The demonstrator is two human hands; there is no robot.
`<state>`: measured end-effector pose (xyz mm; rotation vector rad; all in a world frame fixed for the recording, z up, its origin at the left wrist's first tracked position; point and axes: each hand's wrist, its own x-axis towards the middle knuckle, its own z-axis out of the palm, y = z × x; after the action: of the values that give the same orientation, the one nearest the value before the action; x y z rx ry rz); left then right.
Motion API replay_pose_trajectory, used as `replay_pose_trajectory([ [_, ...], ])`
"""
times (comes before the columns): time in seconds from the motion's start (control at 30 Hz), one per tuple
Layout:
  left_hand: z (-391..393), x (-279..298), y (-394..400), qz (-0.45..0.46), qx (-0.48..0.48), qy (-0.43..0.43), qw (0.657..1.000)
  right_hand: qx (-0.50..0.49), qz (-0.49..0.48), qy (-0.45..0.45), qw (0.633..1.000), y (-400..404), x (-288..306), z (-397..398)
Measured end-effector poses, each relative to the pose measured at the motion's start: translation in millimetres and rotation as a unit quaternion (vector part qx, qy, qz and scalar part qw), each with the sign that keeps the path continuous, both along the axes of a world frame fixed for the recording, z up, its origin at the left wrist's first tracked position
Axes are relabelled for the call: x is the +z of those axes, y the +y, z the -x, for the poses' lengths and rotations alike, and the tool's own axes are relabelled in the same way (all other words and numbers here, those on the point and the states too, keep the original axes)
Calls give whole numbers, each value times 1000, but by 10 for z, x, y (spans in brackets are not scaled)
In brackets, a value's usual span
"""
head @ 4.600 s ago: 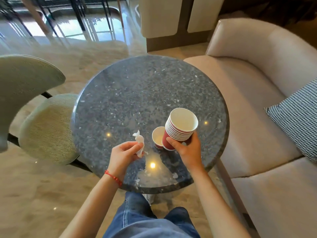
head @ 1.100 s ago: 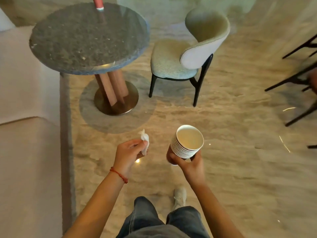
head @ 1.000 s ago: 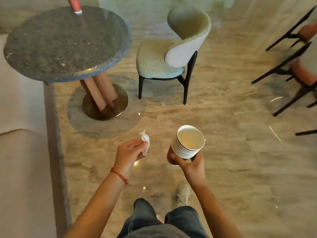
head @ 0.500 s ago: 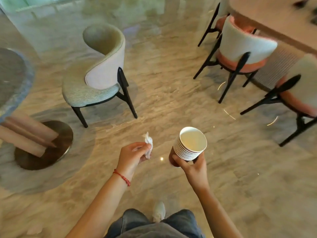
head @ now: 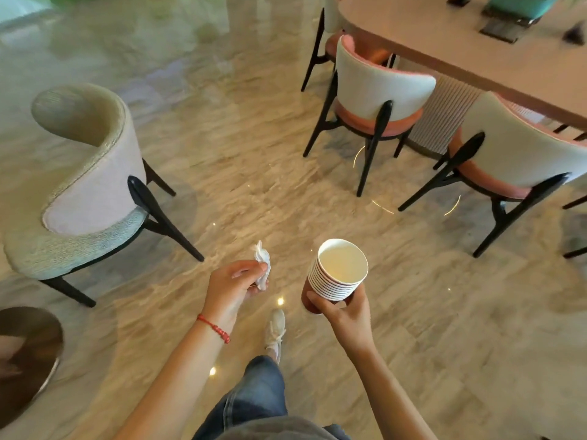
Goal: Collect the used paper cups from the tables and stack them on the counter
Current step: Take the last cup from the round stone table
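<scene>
I am watching the right hand [head: 344, 312] gripping the nested stack of red paper cups [head: 336, 274] low on its side, thumb and fingers curled round the bottom cups, at lower centre of the frame above the marble floor [head: 444, 312]. The left hand [head: 233, 285] is pinching a crumpled white tissue [head: 262, 265] between thumb and fingertips, just left of the stack. The stack is leaning a little and being held only near its base, so I am judging that a jolt could be tipping the upper cups out, or spilling any dregs onto the glossy floor. The white sneaker [head: 275, 328] is stepping forward between the green chair [head: 85, 192] at left and the pink-seated chairs [head: 378, 96] at upper right, whose splayed black legs could be catching a foot. The pale long table [head: 460, 42] is sitting in the upper right corner; whether it is the counter I cannot tell.
</scene>
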<state>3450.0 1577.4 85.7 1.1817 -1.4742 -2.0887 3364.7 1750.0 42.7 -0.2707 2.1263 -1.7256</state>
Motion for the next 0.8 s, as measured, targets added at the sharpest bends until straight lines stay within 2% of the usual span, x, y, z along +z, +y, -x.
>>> replay_pose_trajectory([
  [0.27, 1367, -19, -1033, 5, -20, 10, 1000, 3, -15, 11, 1000, -993, 30, 1360],
  [0.4, 1997, -408, -1474, 6, -16, 2, 1000, 7, -14, 18, 1000, -1449, -283, 2017],
  [0.53, 2455, -449, -1756, -19, 1, 0, 1000, -5, -16, 22, 1000, -1725, -306, 2489],
  [0.8, 3424, -618, -2455, -16, 53, -10, 998, 46, -20, 33, 998, -2558, -407, 3703],
])
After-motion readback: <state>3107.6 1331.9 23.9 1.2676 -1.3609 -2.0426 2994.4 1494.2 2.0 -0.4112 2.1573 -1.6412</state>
